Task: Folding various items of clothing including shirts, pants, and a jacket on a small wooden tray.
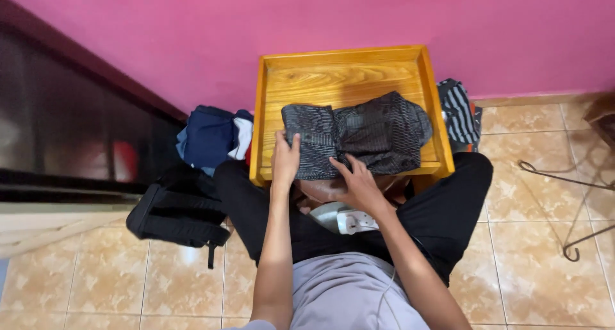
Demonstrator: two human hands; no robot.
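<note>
Lap: the person sits on the floor in a grey top [349,291] and black trousers [448,208], legs spread to either side of the tray.
Iron: a white and pale green clothes iron [343,218] lies in the gap between the legs, just nearer than the tray's front edge, its cord running back toward the body.
Right hand: the right hand [360,186] lies flat with fingers spread, fingertips pressing on the near edge of the dark garment at its middle; it grips nothing, only presses down.
Left hand: the left hand [285,160] rests on the left part of the same garment, thumb up along the fabric and fingers curled over its near left edge, pinching the cloth lightly.
Garment: a dark grey pinstriped garment [365,134], partly folded, lies across the near half of the tray, its left part squared off and its right part rounded and looser.
Tray: a yellow wooden tray [339,77] with raised rims stands against the wall; its far half is bare wood.
Left of tray: a pile of navy, blue and white clothes [214,138] sits beside the left rim, and a black bag [176,211] lies nearer, on the tiles.
Right of tray: a black and white striped cloth [460,112] hangs just beside the right rim.
Floor: beige tiles [532,240], with a thin metal wire stand [576,202] at far right.
Far: a pink wall [288,22] behind the tray, and a dark glass-fronted cabinet [70,125] at far left.
</note>
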